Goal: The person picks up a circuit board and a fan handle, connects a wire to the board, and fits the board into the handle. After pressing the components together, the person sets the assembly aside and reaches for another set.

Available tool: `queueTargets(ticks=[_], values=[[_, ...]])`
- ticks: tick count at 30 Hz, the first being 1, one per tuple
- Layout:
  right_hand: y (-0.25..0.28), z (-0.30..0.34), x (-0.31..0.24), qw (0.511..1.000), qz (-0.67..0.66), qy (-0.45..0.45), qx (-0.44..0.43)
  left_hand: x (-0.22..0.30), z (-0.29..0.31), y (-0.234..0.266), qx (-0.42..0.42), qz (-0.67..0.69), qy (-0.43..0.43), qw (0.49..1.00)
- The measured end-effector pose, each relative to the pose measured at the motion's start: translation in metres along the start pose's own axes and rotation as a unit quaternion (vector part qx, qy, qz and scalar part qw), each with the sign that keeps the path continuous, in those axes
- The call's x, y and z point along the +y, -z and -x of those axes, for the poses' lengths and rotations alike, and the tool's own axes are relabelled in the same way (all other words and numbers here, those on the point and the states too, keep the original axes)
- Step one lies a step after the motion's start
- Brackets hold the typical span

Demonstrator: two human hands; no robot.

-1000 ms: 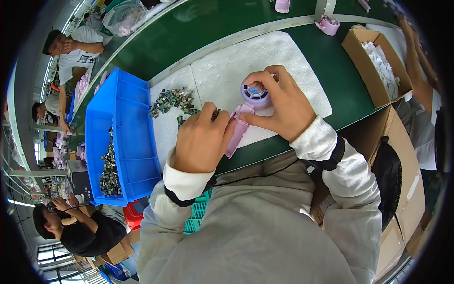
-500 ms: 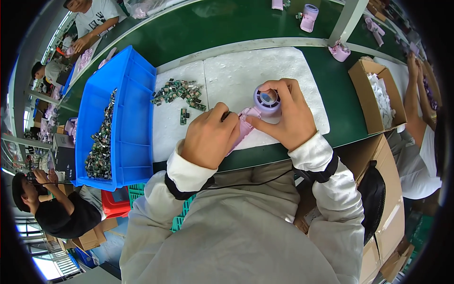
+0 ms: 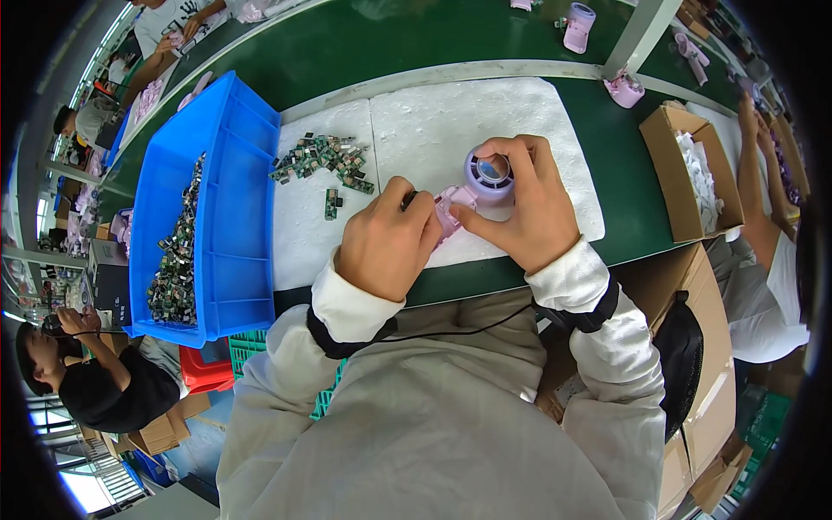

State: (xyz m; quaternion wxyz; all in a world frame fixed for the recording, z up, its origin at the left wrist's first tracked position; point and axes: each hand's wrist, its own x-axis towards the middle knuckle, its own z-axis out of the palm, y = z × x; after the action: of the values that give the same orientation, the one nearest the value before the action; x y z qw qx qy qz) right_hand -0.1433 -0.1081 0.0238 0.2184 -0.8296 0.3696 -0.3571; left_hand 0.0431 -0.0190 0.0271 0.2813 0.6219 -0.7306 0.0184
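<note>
Over the white foam sheet I hold a small handheld fan with a round purple head and an open pink handle shell. My left hand is closed round the handle, covering its lower end. Something small and dark shows between its fingers, too little of it to name. My right hand grips the fan head from the right, fingers over its rim and thumb on the handle near the neck. To the left of my hands, small green circuit boards lie in a loose pile, with a single circuit board apart from it.
A blue bin of circuit boards stands at the left. At the right is a cardboard box with white pieces. Beyond the ledge, pink fan parts lie on the green bench by a post. Other people work on both sides.
My left hand has shifted slightly along the handle toward the fan head. My right hand keeps its grip. The view has shifted a little.
</note>
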Motion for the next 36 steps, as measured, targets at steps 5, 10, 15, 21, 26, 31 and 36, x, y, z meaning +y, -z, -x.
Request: queueTargets(ticks=[5,10,15,21,26,31,36], values=[[0.0,0.002,0.004,1.0,-0.009,0.01,-0.001,-0.011,-0.002,0.011,-0.04,0.094,0.019,0.995],[0.005,0.003,-0.008,0.992,0.054,0.092,0.071,-0.009,0.001,0.018,-0.056,0.181,0.056,0.98],[0.002,0.015,-0.023,0.978,0.085,0.19,0.021,-0.004,0.011,0.019,-0.043,0.194,0.051,0.979],[-0.01,0.018,-0.024,0.991,0.03,0.102,-0.081,-0.002,0.019,0.014,-0.032,0.197,0.036,0.979],[-0.013,0.016,-0.015,0.991,-0.003,0.118,-0.071,0.002,0.027,0.014,-0.023,0.201,0.073,0.977],[-0.015,0.017,-0.017,0.992,-0.005,0.109,-0.062,-0.004,0.028,0.016,0.02,0.194,0.046,0.98],[-0.014,0.017,-0.02,0.994,-0.008,0.091,-0.059,-0.004,0.027,0.014,0.019,0.233,0.088,0.968]])
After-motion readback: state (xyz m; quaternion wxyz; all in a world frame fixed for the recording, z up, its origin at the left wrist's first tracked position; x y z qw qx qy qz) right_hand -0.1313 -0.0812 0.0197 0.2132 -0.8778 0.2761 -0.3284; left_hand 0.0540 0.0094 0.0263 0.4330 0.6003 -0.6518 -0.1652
